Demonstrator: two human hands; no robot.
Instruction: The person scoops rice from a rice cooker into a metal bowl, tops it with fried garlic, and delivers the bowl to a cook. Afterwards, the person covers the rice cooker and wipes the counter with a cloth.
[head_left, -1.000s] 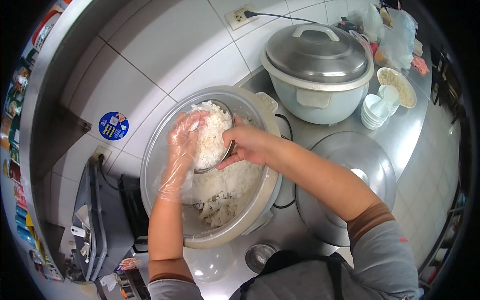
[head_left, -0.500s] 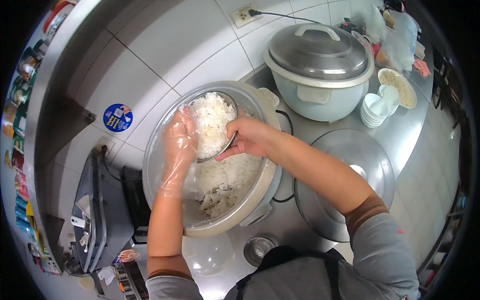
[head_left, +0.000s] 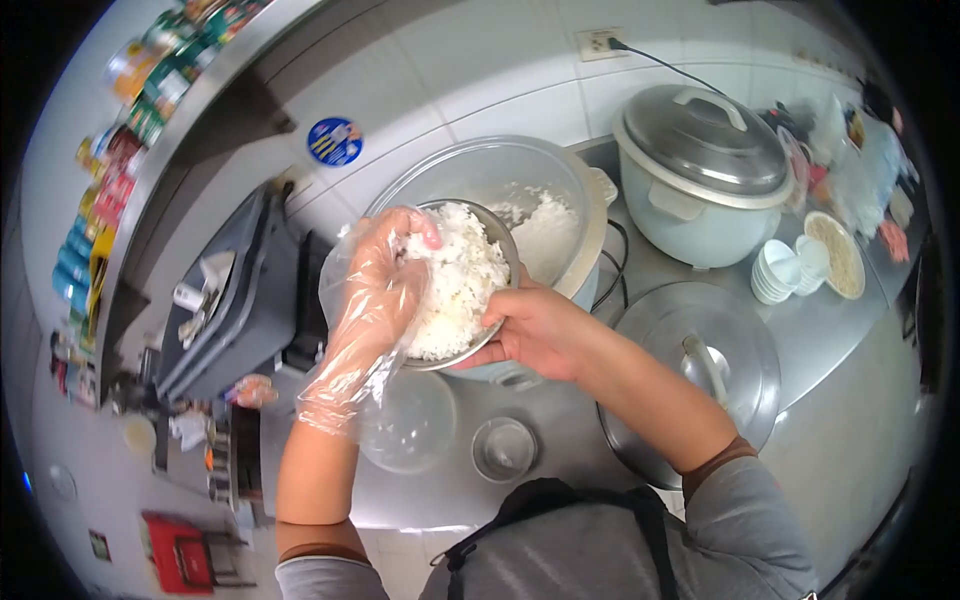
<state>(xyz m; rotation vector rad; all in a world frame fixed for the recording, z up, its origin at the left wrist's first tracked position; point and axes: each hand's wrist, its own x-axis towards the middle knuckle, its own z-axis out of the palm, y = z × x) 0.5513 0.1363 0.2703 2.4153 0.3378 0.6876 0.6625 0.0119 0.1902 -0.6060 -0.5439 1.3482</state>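
Note:
A metal bowl heaped with cooked white rice is held up in front of an uncovered rice cooker. My right hand grips the bowl's near right side, thumb over the rim and fingers underneath. A clear plastic glove covers my left hand, which is at the bowl's left side. Its fingers are curled over the edge of the rice; whether anything is pinched in them is hidden. More white rice shows inside the cooker behind the bowl.
A lidded rice cooker stands at the back right, near stacked white cups and an oval dish. A large metal lid lies on the counter. Nearer me are a clear round lid and a small metal container.
The bowl of rice has come out from over the open cooker toward me, carried by both hands. My view has turned, so the surroundings appear shifted.

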